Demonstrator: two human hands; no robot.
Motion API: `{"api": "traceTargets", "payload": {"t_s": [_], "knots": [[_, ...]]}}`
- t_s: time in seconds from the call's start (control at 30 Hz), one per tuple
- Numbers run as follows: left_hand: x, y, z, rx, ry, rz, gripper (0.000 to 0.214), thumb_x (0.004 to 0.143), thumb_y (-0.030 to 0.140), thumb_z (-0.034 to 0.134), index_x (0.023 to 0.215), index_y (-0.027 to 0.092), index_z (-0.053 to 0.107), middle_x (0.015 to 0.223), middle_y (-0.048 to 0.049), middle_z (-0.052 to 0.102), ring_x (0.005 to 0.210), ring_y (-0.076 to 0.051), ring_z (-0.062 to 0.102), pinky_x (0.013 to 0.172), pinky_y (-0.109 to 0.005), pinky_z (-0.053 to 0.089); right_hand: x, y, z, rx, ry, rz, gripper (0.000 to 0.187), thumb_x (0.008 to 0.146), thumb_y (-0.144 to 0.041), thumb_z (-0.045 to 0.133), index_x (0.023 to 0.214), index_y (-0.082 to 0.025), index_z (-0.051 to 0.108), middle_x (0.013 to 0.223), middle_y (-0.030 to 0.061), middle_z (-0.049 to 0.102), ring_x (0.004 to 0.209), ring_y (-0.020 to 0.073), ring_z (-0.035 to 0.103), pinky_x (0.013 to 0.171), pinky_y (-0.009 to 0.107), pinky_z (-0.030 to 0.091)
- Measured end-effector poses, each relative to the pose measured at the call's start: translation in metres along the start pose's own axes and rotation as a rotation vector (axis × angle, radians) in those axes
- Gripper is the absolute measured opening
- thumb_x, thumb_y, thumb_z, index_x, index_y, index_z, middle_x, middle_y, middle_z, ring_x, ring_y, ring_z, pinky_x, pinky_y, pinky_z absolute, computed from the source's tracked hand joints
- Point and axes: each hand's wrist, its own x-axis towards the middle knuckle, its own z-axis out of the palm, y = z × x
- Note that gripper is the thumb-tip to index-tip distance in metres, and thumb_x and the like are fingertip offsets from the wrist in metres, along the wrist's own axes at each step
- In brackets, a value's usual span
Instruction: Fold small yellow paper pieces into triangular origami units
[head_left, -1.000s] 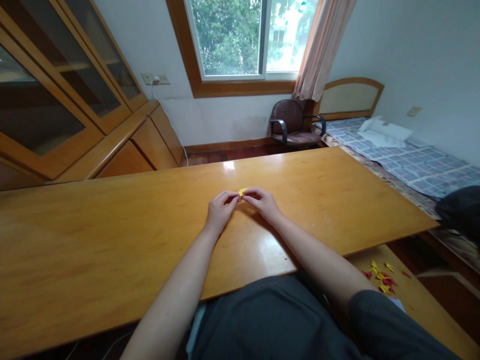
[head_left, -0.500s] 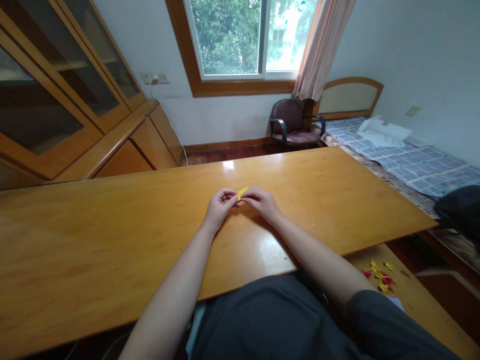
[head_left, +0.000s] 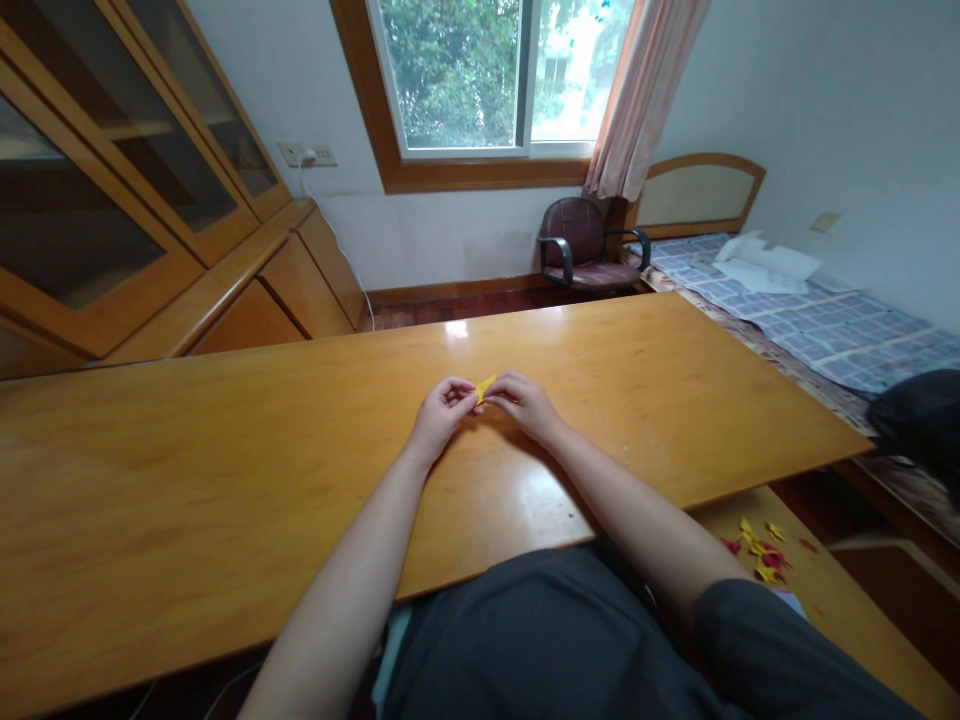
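A small piece of folded yellow paper (head_left: 486,386) is held just above the wooden table (head_left: 262,480), near the middle of the view. My left hand (head_left: 444,408) pinches its left side between thumb and fingers. From the right, my right hand (head_left: 523,402) grips the other side with thumb and fingertips. Both hands meet closely around the paper, so its lower part is mostly hidden. One pointed yellow tip shows above the fingers. The exact folded shape is too small to make out.
On a lower surface at the right lie several yellow and red folded paper pieces (head_left: 765,555). A brown armchair (head_left: 589,245) stands beyond the table. A bed (head_left: 825,320) with papers on it is at the right, a glass-doored cabinet (head_left: 187,260) at the left.
Almost nothing differs. The fingers have shifted very slightly around the yellow paper, which stays in both hands at the same place.
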Motion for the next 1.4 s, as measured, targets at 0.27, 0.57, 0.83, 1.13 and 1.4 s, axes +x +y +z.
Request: {"api": "traceTargets", "payload": {"t_s": [0.27,0.57,0.83,1.13,1.4], "knots": [[0.0011,-0.0028,-0.0009,-0.076,-0.03,-0.069,0.035,0.067,0.034,0.08,0.088,0.017,0.06,0.077,0.0021,0.064,0.066,-0.013,0.066,0.067,-0.026,0.051,-0.0004,0.001,-0.0022,-0.008,-0.032,-0.022,0.017,0.089,-0.035,0.063,0.088,-0.021,0.073,0.085,0.0046,0.063,0.081,0.0151,0.061,0.075,0.027,0.05],[0.0015,-0.0026,-0.0008,-0.049,-0.027,-0.05,0.034,0.067,0.034,0.081,0.088,0.017,0.059,0.076,0.0026,0.064,0.066,-0.013,0.066,0.066,-0.025,0.05,0.0001,0.0041,-0.0012,-0.027,-0.024,-0.036,0.017,0.089,-0.034,0.062,0.086,-0.02,0.072,0.085,0.005,0.065,0.082,0.0156,0.062,0.077,0.028,0.051],[0.0019,-0.0011,-0.0007,-0.127,-0.002,-0.117,0.035,0.064,0.029,0.082,0.087,0.017,0.058,0.074,0.0029,0.065,0.066,-0.011,0.065,0.068,-0.023,0.049,0.0013,0.0001,-0.006,0.047,-0.013,0.002,0.015,0.087,-0.034,0.066,0.086,-0.021,0.073,0.09,0.0059,0.07,0.086,0.0165,0.065,0.082,0.031,0.052],[-0.0005,0.0046,0.0013,-0.156,0.002,-0.169,0.036,0.063,0.03,0.082,0.085,0.016,0.058,0.074,0.0017,0.066,0.065,-0.011,0.065,0.067,-0.024,0.05,0.0008,0.0026,-0.0039,0.089,0.022,0.08,0.014,0.084,-0.035,0.067,0.085,-0.023,0.074,0.089,0.0035,0.073,0.083,0.0175,0.067,0.083,0.033,0.053],[0.001,-0.0004,-0.0002,-0.129,-0.032,-0.161,0.036,0.064,0.033,0.082,0.087,0.017,0.059,0.073,0.0018,0.067,0.066,-0.013,0.066,0.068,-0.026,0.051,0.0008,0.0016,-0.0062,0.099,-0.016,0.01,0.014,0.086,-0.034,0.066,0.086,-0.022,0.074,0.087,0.004,0.073,0.082,0.0163,0.067,0.08,0.03,0.052]]}}
